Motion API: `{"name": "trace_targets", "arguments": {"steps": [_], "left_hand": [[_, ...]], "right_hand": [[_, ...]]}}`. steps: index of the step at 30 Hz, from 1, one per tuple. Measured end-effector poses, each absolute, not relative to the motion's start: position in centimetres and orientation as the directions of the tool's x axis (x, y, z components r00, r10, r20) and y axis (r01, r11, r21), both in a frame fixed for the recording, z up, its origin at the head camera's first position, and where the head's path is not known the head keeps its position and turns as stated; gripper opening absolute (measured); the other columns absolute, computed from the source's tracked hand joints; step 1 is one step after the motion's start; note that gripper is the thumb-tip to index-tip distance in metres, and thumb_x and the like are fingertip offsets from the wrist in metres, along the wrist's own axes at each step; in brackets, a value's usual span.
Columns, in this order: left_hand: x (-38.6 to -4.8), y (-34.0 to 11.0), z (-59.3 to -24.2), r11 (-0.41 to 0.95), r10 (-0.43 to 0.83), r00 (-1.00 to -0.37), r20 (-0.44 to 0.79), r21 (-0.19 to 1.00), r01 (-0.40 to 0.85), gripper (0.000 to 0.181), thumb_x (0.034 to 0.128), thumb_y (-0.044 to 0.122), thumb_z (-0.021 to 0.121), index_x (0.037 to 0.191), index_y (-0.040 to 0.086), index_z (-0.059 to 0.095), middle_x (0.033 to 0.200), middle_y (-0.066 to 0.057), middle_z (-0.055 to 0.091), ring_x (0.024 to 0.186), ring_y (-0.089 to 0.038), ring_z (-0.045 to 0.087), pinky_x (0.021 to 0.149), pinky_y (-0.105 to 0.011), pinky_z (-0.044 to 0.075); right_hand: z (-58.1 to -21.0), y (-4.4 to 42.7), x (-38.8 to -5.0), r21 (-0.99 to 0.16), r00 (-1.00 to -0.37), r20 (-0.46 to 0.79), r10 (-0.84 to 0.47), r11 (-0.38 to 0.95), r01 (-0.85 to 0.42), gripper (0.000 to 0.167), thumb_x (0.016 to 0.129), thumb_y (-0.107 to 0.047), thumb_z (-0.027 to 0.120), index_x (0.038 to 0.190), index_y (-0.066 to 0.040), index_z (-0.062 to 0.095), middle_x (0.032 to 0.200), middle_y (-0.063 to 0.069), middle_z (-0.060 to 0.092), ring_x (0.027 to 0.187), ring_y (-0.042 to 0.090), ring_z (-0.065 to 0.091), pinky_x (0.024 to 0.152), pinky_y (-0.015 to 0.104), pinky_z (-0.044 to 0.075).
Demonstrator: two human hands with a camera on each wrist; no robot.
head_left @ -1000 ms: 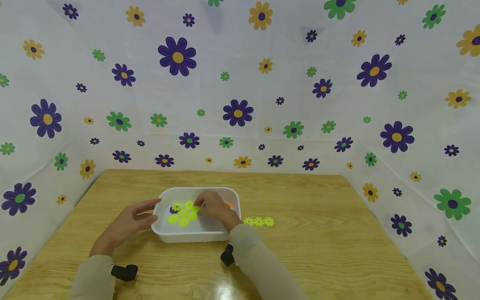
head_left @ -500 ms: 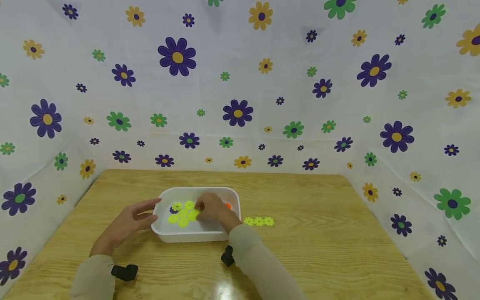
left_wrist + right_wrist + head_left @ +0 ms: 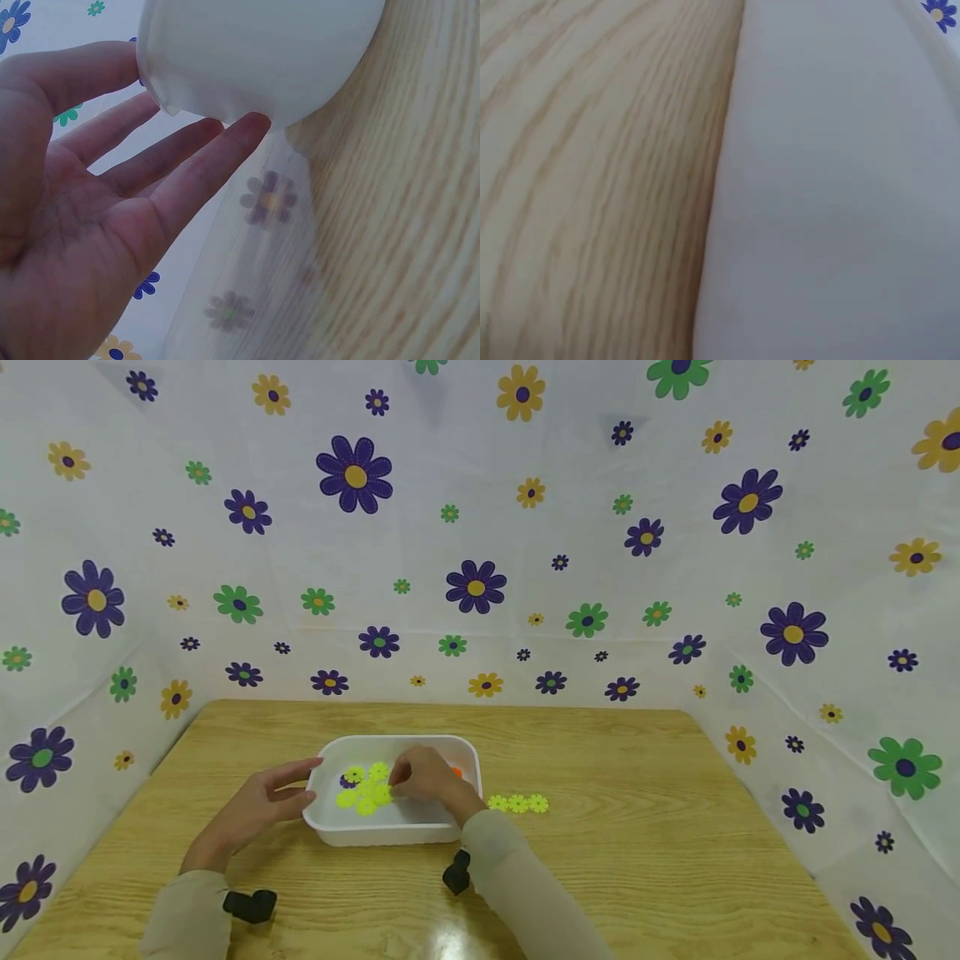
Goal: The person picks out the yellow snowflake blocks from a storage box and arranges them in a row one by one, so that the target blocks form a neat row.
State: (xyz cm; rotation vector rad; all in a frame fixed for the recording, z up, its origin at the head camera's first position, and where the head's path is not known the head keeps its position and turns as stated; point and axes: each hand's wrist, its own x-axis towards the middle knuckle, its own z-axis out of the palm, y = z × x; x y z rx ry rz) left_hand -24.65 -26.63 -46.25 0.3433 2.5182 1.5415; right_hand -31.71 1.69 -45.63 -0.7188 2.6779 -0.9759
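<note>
Head view: inside the tray [image 3: 386, 836], the right hand [image 3: 427, 774] bends beside yellow flowers [image 3: 367, 807], fewer showing than a second ago, so one may be picked; I cannot tell its grip. Released, the left hand [image 3: 262, 797] touches the tray's left end; a flower row [image 3: 518, 804] lies right of the tray.

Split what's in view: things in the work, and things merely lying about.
Apparently in the work:
white tray
left hand, touching it
right hand, at the yellow flower pieces
row of three yellow pieces beside the tray

Apparently just there:
purple piece
orange piece, partly hidden
wooden table
floral backdrop
black wrist devices
</note>
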Motion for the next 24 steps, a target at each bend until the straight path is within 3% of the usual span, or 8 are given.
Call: {"name": "trace_targets", "arguments": {"steps": [10,19,24], "left_hand": [[-24.7,-26.7,-46.3,0.447,0.275,-0.961,-0.025,0.888,0.105,0.065,0.1022,0.026,0.065,0.158,0.006,0.039,0.163,-0.030,0.035,0.139,-0.053,0.050,0.104,-0.054,0.057],[-24.7,-26.7,-46.3,0.440,0.277,-0.960,-0.026,0.892,0.102,0.065,0.1022,0.026,0.065,0.159,0.007,0.039,0.163,-0.030,0.034,0.139,-0.054,0.049,0.104,-0.054,0.056],[-24.7,-26.7,-46.4,0.436,0.280,-0.960,-0.017,0.893,0.112,0.064,0.1025,0.025,0.064,0.158,0.006,0.039,0.163,-0.031,0.034,0.139,-0.054,0.049,0.104,-0.054,0.056]], "right_hand": [[-43.8,3.0,-30.9,-0.765,-0.873,-0.117,-0.473,0.604,-0.224,0.002,0.092,-0.011,0.077,0.091,-0.009,0.077,0.085,0.000,0.074,0.071,0.009,0.064,0.066,0.020,0.057],[-41.9,5.7,-30.4,-0.803,-0.869,-0.061,-0.490,0.542,-0.249,0.005,0.095,-0.007,0.072,0.096,-0.004,0.076,0.087,0.010,0.075,0.074,0.025,0.073,0.077,0.045,0.066],[-41.3,7.4,-30.2,-0.797,-0.868,-0.031,-0.496,0.535,-0.278,0.005,0.096,-0.006,0.071,0.097,-0.003,0.076,0.093,0.011,0.075,0.075,0.020,0.072,0.077,0.036,0.065]]}}
